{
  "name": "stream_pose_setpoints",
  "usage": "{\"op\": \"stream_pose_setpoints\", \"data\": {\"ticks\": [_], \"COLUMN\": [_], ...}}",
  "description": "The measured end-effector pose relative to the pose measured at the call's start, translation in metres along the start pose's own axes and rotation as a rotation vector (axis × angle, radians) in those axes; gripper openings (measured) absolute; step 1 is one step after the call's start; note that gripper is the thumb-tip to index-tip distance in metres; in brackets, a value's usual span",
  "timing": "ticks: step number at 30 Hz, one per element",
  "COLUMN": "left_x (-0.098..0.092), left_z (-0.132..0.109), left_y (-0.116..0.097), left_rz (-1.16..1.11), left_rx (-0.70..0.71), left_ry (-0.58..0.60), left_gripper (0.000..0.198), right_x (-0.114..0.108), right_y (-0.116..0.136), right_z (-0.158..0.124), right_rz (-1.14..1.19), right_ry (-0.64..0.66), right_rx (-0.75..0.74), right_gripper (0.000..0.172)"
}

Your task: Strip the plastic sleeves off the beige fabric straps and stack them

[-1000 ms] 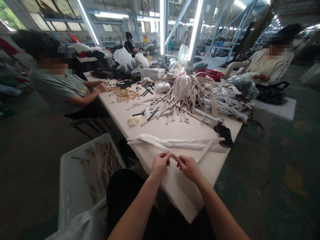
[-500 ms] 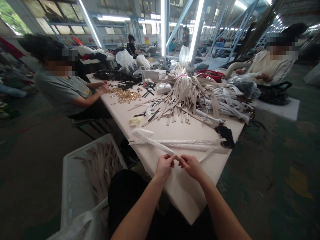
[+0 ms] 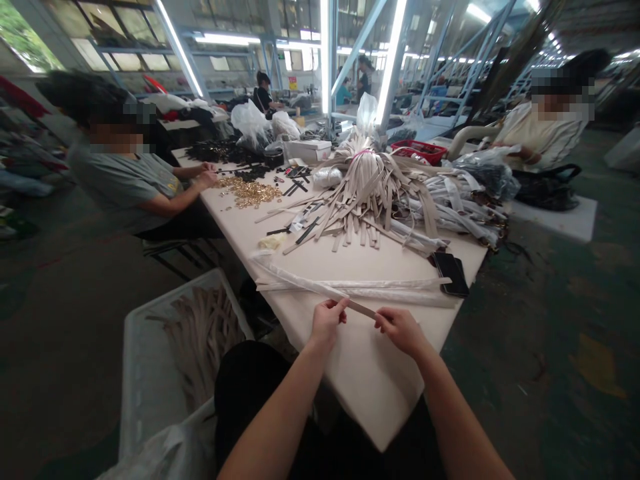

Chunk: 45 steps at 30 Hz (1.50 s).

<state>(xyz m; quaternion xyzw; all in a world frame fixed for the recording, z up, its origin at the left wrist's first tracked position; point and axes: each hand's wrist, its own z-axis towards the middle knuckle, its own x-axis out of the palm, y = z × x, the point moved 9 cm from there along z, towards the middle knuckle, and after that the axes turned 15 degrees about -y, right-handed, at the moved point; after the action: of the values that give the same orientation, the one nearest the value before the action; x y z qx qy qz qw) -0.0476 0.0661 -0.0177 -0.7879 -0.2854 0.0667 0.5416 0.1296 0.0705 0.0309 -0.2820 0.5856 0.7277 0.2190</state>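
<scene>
My left hand point(image 3: 327, 323) grips a beige strap point(image 3: 361, 308) at the near end of the white table point(image 3: 360, 373). My right hand point(image 3: 400, 332) pinches the strap's tip, and a short bare length shows between the hands. Behind my left hand, the strap continues up-left inside white plastic film point(image 3: 295, 277). A second film-wrapped strap point(image 3: 350, 284) lies across the table just beyond my hands. Farther on rises a large bundle of beige straps point(image 3: 365, 193).
A black phone point(image 3: 451, 273) lies at the table's right edge. A white bin of beige straps point(image 3: 150, 360) stands on the floor at left. Gold buckles point(image 3: 249, 192) lie beyond. A co-worker point(image 3: 125, 180) sits at the left side, another point(image 3: 543, 137) at right.
My hands have moved apart, and my right hand has shifted right, exposing more bare strap between them. The film-wrapped length behind my left hand now lies lower and flatter.
</scene>
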Motion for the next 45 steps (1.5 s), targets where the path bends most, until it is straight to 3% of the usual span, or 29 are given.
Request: {"op": "stream_pose_setpoints", "data": {"ticks": [4,11,17,23,26,32,37,40,45], "left_x": [0.012,0.005,0.019,0.012,0.020,0.033,0.026,0.026,0.045], "left_z": [-0.001,0.009,-0.009,-0.005,-0.008,-0.021,-0.015,-0.013,-0.022], "left_y": [0.004,0.006,0.024,0.016,0.019,0.045,0.032,0.026,0.042], "left_rz": [0.027,-0.058,-0.004,-0.140,-0.152,-0.094,-0.120,-0.136,-0.127], "left_rx": [-0.036,-0.163,-0.191,-0.265,-0.239,-0.212,-0.191,-0.190,-0.230], "left_ry": [0.027,0.024,0.073,0.033,0.065,0.093,0.056,0.033,0.111], "left_gripper": [0.047,0.048,0.048,0.048,0.046,0.049,0.048,0.046,0.048], "right_x": [0.000,-0.008,-0.009,-0.018,-0.012,-0.001,-0.019,-0.025,-0.014], "right_y": [0.001,-0.011,-0.006,-0.013,-0.011,-0.002,-0.007,-0.012,-0.008], "right_z": [0.004,0.000,0.007,0.005,0.006,0.004,-0.001,0.002,0.010], "right_rz": [0.005,0.285,0.202,0.241,0.205,0.155,0.111,0.045,0.172], "right_ry": [0.002,0.112,0.083,0.092,0.091,0.051,0.069,0.070,0.006], "right_rx": [-0.029,0.094,0.070,0.099,0.090,0.091,0.073,0.074,0.049], "right_gripper": [0.033,0.026,0.032,0.032,0.033,0.038,0.030,0.034,0.037]}}
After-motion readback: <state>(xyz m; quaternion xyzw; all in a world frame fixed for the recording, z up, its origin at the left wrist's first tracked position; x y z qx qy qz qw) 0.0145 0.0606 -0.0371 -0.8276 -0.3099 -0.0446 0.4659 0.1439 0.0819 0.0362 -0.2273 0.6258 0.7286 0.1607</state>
